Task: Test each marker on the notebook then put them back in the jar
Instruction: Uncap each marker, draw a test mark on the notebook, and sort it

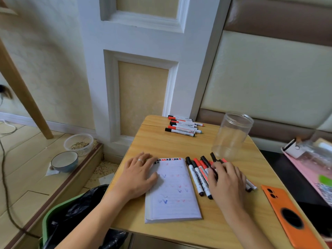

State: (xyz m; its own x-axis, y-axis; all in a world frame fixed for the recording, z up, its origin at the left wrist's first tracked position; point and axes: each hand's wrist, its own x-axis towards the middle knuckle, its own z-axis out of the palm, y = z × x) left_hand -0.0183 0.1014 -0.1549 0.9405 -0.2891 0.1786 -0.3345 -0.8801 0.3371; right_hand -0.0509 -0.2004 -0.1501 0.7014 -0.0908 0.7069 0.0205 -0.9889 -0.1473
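Head view: left hand (pixel 138 174) lay flat, pinning the notebook (pixel 173 191); right hand (pixel 227 180) curled onto the near markers (pixel 197 175), which could roll off or topple the empty jar (pixel 231 135)

A home, and by the look of it a bedroom corner. Upper right of the frame, a padded headboard-style wall panel (pixel 269 72) in cream and brown; centre top, white moulded panelling (pixel 143 42) framing yellow insets. Lower left, pale wood-plank flooring (pixel 23 159) with a ceramic bowl (pixel 64 161) and a plastic tub of grain (pixel 78 143) set down on it, pet-feed style. Bottom left, a green bin with a black liner (pixel 71 218). In the middle, a small wood-grain tabletop (pixel 161 146), and an orange phone (pixel 289 216) lying at lower right.
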